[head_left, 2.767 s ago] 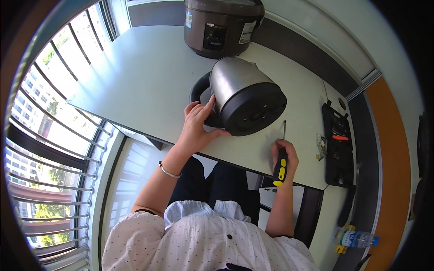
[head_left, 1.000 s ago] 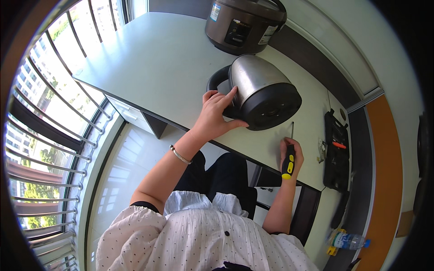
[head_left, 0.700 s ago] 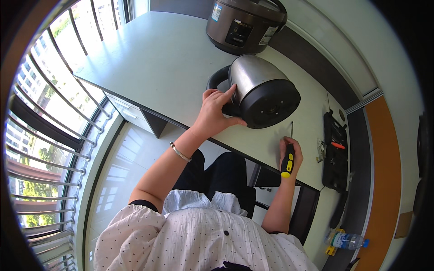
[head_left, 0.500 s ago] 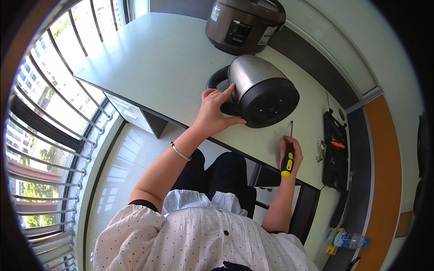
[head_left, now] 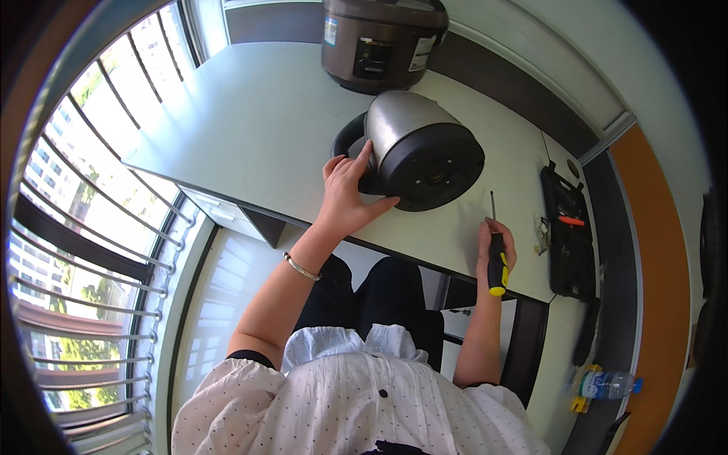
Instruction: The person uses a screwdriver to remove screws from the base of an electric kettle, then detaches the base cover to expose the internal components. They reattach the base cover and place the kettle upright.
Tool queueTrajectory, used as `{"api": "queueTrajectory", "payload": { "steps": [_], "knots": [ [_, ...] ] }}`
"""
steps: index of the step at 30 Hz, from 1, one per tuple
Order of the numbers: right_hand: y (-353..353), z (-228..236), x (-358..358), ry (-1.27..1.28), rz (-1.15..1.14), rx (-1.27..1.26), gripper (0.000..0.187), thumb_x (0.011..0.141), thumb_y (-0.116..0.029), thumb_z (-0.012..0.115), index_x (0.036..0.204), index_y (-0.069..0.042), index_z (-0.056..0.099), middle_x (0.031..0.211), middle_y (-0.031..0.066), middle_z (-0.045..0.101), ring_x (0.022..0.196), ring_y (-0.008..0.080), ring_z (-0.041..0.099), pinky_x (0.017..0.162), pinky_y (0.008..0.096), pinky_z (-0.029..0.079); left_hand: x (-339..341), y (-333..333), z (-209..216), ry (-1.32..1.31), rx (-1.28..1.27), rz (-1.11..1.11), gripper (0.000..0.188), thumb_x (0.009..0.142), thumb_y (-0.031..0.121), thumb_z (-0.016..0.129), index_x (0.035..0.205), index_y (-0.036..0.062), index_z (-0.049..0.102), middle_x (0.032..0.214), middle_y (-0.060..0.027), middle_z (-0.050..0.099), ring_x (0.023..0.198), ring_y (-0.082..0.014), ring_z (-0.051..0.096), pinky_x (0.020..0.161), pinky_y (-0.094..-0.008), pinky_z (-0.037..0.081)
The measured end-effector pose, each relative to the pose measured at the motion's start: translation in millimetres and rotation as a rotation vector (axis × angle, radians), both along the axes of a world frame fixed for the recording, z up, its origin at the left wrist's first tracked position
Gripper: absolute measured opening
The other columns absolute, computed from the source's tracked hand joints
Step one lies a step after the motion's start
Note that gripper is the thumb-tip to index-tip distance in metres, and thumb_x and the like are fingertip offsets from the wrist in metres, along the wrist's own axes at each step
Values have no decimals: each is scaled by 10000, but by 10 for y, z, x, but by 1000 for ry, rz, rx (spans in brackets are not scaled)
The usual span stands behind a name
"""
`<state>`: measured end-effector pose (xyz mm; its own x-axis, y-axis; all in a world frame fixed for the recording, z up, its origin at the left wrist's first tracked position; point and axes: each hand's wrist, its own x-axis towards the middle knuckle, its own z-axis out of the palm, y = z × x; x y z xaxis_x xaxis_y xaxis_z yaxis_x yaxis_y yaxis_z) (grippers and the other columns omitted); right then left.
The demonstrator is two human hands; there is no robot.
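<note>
A steel electric kettle (head_left: 413, 115) lies on its side on the pale desk, its round black base (head_left: 436, 168) tilted toward me. A few small screws or screw holes show in that base. My left hand (head_left: 351, 189) grips the kettle's lower edge, fingers up along its left side by the black handle (head_left: 346, 140) and thumb on the rim of the base. In my right hand (head_left: 494, 246) is a screwdriver (head_left: 497, 265) with a black and yellow grip, its thin shaft pointing up and away from me. Its tip stays apart from the kettle.
Behind the kettle stands a brown rice cooker (head_left: 379, 49). To the right lies an open black tool case (head_left: 569, 227) with a red-handled tool, small loose parts (head_left: 541, 233) beside it. A plastic bottle (head_left: 607, 384) is at the lower right. Barred windows line the left.
The view has shifted a little, moving most things leftward at the top and rightward below. My left hand keeps its hold on the kettle, and my right hand keeps the screwdriver.
</note>
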<state>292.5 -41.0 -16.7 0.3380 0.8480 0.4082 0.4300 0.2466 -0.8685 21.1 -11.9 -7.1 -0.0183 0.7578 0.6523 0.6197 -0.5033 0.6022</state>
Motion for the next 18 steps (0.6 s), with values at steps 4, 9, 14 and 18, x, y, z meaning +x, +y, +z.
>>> {"api": "queueTrajectory", "payload": {
  "steps": [4,9,14,18],
  "knots": [
    [-92,-50,83,88,1,301,130,857,-119,630,950,-28,633,987,94,629,872,171,596,828,294,457,12,28,22,8,-42,2,930,586,325,780,1367,5,389,815,-65,552,869,-227,535,1027,-392,245],
    [-377,286,0,67,149,378,199,893,-147,523,962,23,602,984,156,640,874,228,619,855,360,474,47,82,63,39,-85,59,954,567,340,794,1364,2,392,791,-54,542,850,-207,533,1013,-370,266],
    [-515,503,-232,197,381,357,188,816,-38,592,998,7,599,960,139,656,906,201,623,834,312,473,60,113,15,26,-85,86,956,572,344,806,1366,2,397,774,-41,530,809,-192,530,989,-358,285],
    [-378,478,-305,-15,419,441,238,758,-16,664,987,6,607,972,148,657,891,246,630,798,317,483,56,82,23,8,-102,78,960,581,346,807,1371,-6,390,774,-40,526,830,-195,514,980,-353,286]
  ]
}}
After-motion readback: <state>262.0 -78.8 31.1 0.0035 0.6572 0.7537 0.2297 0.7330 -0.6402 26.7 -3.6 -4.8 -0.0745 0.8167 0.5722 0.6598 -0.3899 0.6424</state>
